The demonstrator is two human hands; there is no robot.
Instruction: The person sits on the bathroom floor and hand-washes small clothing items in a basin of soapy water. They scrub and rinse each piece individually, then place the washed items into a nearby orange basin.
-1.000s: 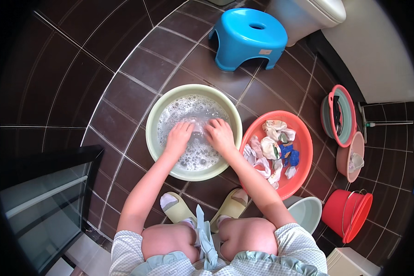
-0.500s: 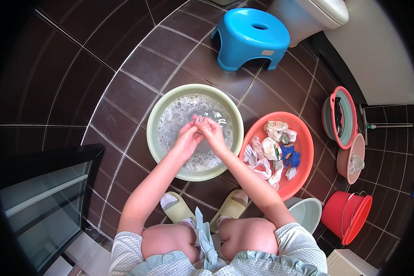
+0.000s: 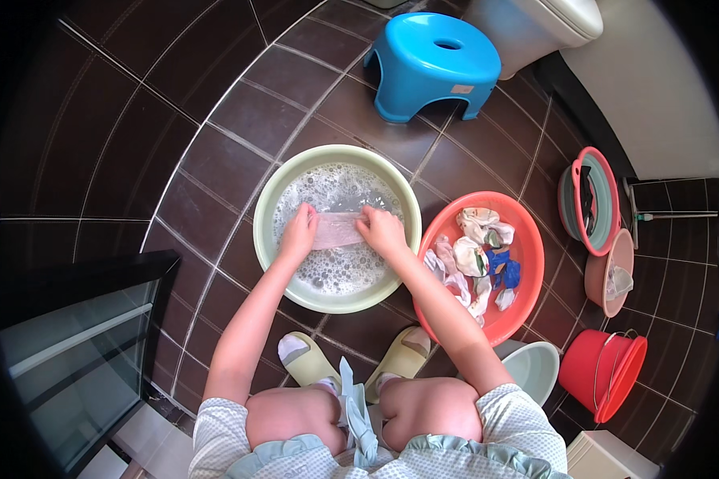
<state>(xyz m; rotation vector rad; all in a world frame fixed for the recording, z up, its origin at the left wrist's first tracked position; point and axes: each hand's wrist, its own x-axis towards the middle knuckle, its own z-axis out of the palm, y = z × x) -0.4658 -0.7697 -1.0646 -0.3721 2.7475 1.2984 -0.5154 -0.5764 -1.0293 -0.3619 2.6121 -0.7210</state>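
Hands (image 3: 299, 231) apart, cloth (image 3: 337, 230) spread between

A thin, wet-looking, pale pinkish cloth (image 3: 337, 231), roughly rectangular and slightly see-through, is stretched flat from side to side over the bubbly, greyish water (image 3: 343, 275) within a round, pale green basin (image 3: 262, 227).

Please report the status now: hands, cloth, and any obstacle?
Left hand and right hand gripping opposite ends of pale cloth. Cloth spread over soapy water in green basin. No obstacle visible between hands.
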